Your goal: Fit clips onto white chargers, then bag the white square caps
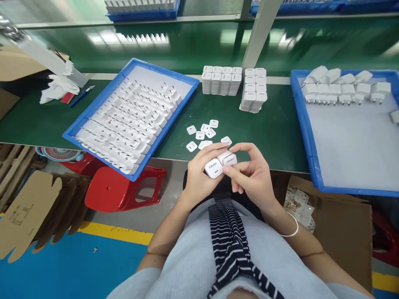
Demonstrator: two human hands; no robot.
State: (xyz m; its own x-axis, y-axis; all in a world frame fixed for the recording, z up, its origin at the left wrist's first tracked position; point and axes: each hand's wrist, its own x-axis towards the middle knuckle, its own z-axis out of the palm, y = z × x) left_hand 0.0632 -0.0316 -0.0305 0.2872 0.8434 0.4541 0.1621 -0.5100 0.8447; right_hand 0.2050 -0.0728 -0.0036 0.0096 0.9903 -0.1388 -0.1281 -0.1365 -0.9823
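My left hand (199, 174) and my right hand (252, 174) meet over my lap, just below the green table's front edge (274, 164). Between them are two white charger cubes: one (213, 168) rests in my left fingers, the other (228, 159) is pinched by my right fingers. The two cubes touch each other. Several small white cover plates (203, 133) lie loose on the table just beyond my hands.
A blue tray (93, 116) of rows of white plug parts overhangs the table edge at left. Stacked white chargers (233, 85) stand at the back. A blue tray (307, 124) at right holds finished chargers. A red stool (121, 191) and cardboard (28, 211) are on the floor.
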